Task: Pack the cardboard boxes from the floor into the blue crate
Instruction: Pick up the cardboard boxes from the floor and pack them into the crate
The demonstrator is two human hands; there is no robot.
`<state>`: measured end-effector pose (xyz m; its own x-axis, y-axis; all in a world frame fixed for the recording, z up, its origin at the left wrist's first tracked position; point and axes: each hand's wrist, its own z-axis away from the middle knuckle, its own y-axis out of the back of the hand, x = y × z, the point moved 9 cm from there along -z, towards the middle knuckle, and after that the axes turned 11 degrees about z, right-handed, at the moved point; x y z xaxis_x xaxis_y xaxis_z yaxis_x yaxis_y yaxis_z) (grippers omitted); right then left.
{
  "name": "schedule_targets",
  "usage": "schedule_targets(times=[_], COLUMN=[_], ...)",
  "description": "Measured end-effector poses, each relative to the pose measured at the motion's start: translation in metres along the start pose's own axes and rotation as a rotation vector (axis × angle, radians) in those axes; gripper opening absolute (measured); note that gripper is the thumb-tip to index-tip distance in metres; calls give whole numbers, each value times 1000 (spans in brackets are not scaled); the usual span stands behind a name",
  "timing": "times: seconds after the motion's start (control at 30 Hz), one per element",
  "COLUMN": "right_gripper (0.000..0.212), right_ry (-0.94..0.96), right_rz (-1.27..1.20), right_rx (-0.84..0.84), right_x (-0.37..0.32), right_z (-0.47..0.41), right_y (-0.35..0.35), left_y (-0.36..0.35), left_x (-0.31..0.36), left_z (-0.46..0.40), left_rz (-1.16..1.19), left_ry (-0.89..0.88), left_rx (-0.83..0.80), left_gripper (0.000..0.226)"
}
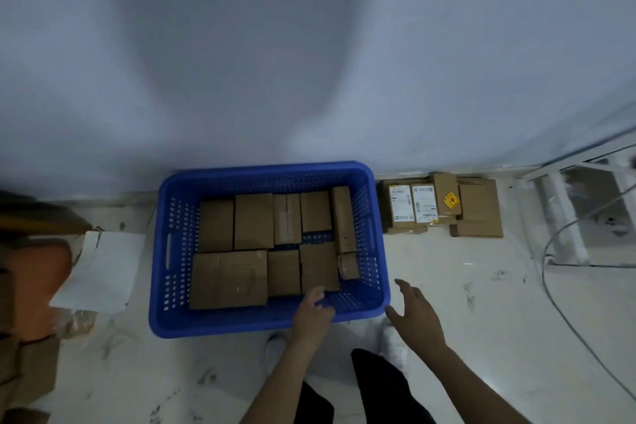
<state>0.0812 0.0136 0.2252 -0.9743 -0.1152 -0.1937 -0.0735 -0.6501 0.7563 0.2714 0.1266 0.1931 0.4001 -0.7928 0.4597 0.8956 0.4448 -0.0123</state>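
We're over the blue crate (pixel 268 179) now, its perforated plastic walls set against the wall, and flat brown cardboard boxes (pixel 253 220) tile its floor edge to edge, one slim box (pixel 344 217) stood on edge at the right to save room. Our left hand (pixel 315 311) dips over the near rim, fingers loosely curled, holding nothing we can see, just beside the nearest box (pixel 320 267). Our right hand (pixel 414 311) hovers outside, fingers spread, empty. More boxes, some with white labels (pixel 413 205), wait on the pale floor (pixel 447 286) just right of the crate.
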Motion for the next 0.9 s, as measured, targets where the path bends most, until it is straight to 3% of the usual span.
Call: schedule_targets(times=[0.3,0.43,0.57,0.9], right_gripper=[62,60,61,60], right_ry=[-52,33,76,-24], right_rz=[-102,-91,-80,-150], right_rx=[-21,-68,-103,-140], right_x=[89,130,166,219], right_z=[-27,-54,-88,-209], right_y=[93,131,160,117], left_y=[-116,-201,-261,-302], left_x=[57,81,98,106], left_z=[14,8,-17,-128], left_rz=[37,113,119,40], left_ry=[-32,-20,-54,-109], left_rx=[39,90,123,163], left_gripper=[45,26,34,43])
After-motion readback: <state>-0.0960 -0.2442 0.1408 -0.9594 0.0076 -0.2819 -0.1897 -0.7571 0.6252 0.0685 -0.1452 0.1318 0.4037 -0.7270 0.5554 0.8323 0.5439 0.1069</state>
